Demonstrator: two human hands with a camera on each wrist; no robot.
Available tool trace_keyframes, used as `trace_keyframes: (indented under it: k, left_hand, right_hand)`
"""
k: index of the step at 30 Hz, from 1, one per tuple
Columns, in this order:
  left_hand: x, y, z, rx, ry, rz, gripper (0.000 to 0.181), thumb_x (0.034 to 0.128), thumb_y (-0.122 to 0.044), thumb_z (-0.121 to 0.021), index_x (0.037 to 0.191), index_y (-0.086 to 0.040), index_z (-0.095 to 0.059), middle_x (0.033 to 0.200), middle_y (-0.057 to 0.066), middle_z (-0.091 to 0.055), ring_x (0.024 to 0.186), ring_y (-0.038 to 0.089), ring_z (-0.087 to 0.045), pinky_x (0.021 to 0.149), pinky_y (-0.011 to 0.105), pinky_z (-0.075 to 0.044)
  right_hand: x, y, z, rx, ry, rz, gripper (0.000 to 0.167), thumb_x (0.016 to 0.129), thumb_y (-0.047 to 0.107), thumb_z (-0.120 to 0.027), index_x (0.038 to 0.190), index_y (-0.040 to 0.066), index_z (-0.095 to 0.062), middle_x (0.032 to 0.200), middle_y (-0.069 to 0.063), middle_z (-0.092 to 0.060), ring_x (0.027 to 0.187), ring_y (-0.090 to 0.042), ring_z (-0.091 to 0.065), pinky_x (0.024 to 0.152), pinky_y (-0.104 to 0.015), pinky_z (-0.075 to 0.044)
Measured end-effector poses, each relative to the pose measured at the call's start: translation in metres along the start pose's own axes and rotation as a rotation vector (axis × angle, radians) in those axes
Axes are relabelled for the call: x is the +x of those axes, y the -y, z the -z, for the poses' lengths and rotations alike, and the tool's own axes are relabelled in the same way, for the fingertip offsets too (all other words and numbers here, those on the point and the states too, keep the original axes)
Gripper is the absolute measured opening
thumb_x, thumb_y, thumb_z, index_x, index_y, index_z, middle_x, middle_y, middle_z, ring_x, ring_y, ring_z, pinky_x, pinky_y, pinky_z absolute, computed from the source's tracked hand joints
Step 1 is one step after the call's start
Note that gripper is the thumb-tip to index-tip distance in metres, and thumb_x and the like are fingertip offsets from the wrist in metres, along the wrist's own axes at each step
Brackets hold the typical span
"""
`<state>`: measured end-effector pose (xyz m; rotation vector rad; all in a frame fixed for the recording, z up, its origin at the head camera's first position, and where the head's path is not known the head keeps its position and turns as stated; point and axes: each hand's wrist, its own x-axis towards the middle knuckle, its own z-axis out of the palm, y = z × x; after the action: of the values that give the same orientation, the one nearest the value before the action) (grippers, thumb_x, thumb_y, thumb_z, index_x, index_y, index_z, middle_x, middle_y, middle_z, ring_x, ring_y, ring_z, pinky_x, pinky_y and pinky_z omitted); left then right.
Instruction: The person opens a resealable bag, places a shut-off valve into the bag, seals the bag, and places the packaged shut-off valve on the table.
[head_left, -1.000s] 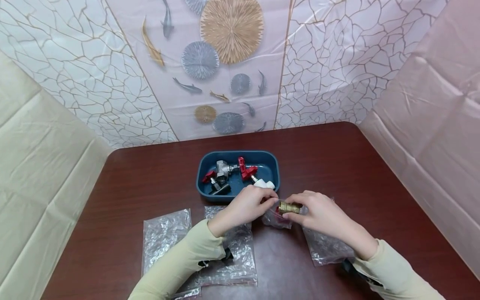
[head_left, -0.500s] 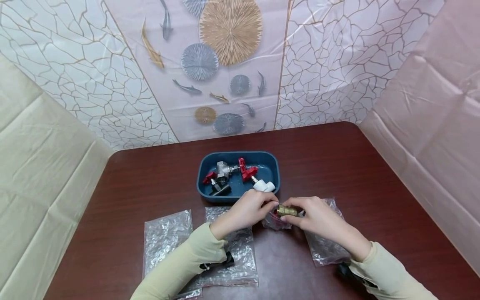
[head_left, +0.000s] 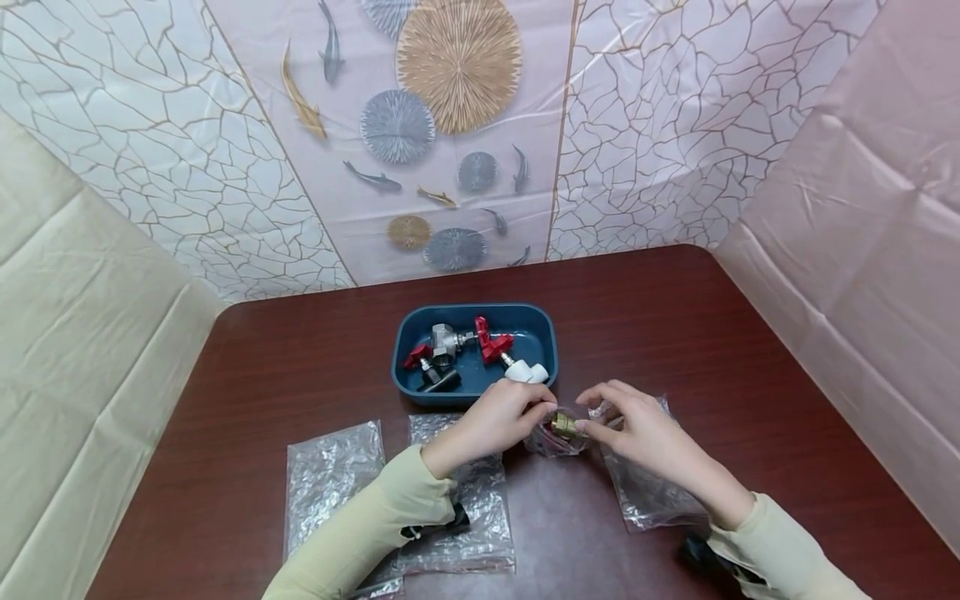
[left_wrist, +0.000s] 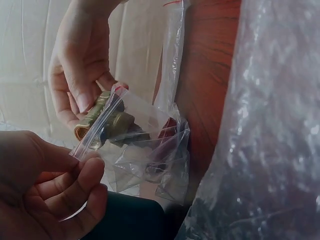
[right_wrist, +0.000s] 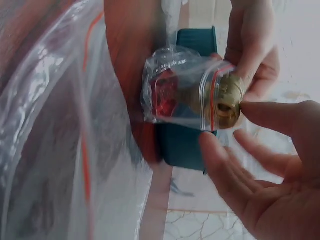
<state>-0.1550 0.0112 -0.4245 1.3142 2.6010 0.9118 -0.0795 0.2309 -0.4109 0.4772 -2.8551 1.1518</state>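
Observation:
A brass valve [right_wrist: 230, 95] with a red handle [right_wrist: 165, 95] sits in a small clear zip bag [left_wrist: 170, 155]. The handle is inside, while one brass end sticks out at the mouth. My left hand [head_left: 502, 412] pinches the bag's edge between thumb and fingers. On the right, my right hand [head_left: 645, 429] has its thumb against the valve [head_left: 564, 427], with the other fingers spread apart from it. Just behind the left hand stands a blue tray [head_left: 401, 367].
In the tray lie a steel valve [head_left: 444, 342], a black-bodied valve [head_left: 438, 381] and a white-bodied valve [head_left: 525, 371]. Flat clear bags lie at the left [head_left: 330, 467], under the left forearm [head_left: 480, 508] and under the right hand [head_left: 652, 496] on the brown table [head_left: 285, 358].
The valve has gone further down into the bag. My right fingers have loosened from around it and spread, leaving the thumb against it. The left hand keeps its pinch on the bag.

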Motion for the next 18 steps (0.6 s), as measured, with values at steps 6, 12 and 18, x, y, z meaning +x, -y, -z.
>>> trace_keyframes:
  k: [6,12,18]
  left_hand:
    - [0.0,-0.002,0.0,0.025,-0.016,0.016,0.016,0.1022,-0.021,-0.061,0.101,-0.012,-0.075,0.083,-0.007,-0.068,0.065,0.0,-0.054,0.063,0.017,-0.044]
    - [0.0,-0.006,0.0,0.022,-0.025,0.019,0.015,0.1018,-0.018,-0.062,0.101,-0.011,-0.075,0.082,-0.005,-0.067,0.063,0.001,-0.052,0.061,0.017,-0.043]
    - [0.0,-0.008,0.003,0.017,-0.02,0.024,0.016,0.1021,-0.019,-0.061,0.102,-0.011,-0.075,0.079,-0.008,-0.064,0.06,0.0,-0.052,0.062,0.016,-0.043]
  right_hand:
    - [0.001,-0.01,0.002,0.211,0.214,-0.153,0.041,0.104,0.026,-0.057,0.127,-0.008,-0.06,0.086,-0.008,-0.071,0.068,-0.021,-0.069,0.061,-0.032,-0.056]
    - [0.001,-0.017,-0.001,0.459,0.341,-0.194,0.047,0.104,0.018,-0.057,0.135,-0.016,-0.05,0.092,-0.018,-0.071,0.079,-0.033,-0.072,0.065,-0.039,-0.06]
    - [0.0,-0.019,-0.001,0.519,0.338,-0.159,0.049,0.096,0.008,-0.065,0.133,-0.02,-0.049,0.092,-0.019,-0.072,0.085,-0.037,-0.071,0.074,-0.042,-0.059]
